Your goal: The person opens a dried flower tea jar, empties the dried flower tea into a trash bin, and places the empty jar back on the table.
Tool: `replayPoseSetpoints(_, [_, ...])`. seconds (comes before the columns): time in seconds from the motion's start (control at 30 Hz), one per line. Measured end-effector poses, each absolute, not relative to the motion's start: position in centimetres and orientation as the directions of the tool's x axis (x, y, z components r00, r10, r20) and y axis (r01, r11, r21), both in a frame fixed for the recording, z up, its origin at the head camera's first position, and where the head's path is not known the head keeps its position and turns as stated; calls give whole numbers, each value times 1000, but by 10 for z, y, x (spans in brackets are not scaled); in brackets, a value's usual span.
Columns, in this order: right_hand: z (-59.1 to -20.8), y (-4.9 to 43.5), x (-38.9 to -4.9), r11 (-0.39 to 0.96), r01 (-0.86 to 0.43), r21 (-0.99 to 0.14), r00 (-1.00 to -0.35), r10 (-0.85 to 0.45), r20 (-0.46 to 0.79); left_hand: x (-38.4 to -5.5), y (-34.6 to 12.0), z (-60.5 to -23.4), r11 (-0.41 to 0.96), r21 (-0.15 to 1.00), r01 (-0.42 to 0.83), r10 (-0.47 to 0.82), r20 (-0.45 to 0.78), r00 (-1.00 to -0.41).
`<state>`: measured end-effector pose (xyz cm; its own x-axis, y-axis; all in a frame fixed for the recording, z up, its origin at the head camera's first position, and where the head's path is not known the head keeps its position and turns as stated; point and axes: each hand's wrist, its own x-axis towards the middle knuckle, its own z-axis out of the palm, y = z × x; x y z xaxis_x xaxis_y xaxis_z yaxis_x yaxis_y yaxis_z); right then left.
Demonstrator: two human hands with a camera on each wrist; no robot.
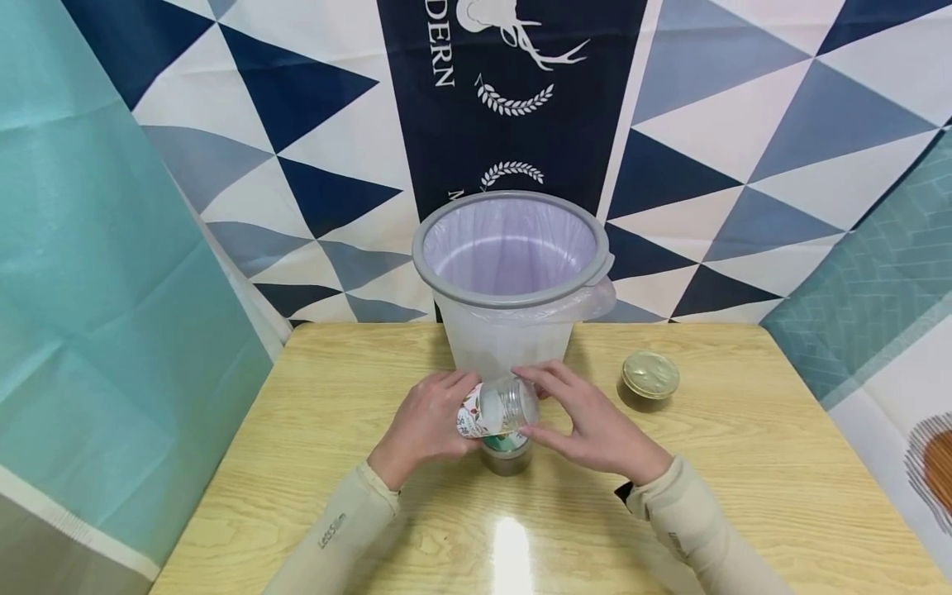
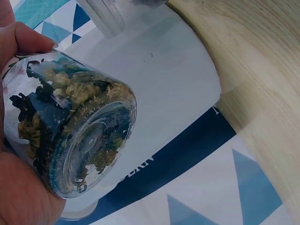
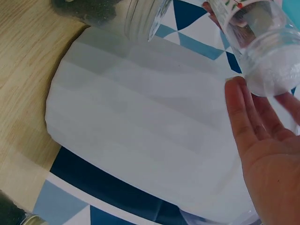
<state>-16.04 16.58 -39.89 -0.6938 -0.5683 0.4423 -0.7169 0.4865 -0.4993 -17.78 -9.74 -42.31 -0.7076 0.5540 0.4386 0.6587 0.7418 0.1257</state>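
Note:
My left hand (image 1: pixel 435 416) grips a clear jar (image 2: pixel 70 126) with a printed white label; dried tea-like pieces, dark and yellowish, show through its base. The jar lies tilted on its side, its mouth towards my right hand (image 1: pixel 591 421). Those fingers are fairly straight, spread around the jar's mouth, with the fingertips at the rim; whether they press on it I cannot tell. Below, a second clear jar (image 1: pixel 508 456) with a green label stands on the table, partly hidden by the held jar. Its uncovered neck and dark contents show in the right wrist view.
A white bin (image 1: pixel 509 335) with a grey rim and pale purple liner stands behind the hands. To the right sits a jar with a gold lid (image 1: pixel 650 374) on the wooden table (image 1: pixel 744 463). A patterned cloth (image 1: pixel 327 165) hangs at the back.

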Motion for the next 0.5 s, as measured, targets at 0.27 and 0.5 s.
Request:
replayPoseSetpoints(0.27, [-397, 167, -160, 507, -686, -522, -725, -532, 437, -178, -97, -423, 734, 122, 668, 560, 449, -697])
replayPoseSetpoints(0.5, [-396, 163, -161, 539, -670, -511, -742, -516, 429, -177, -98, -422, 735, 129, 665, 556, 447, -701])
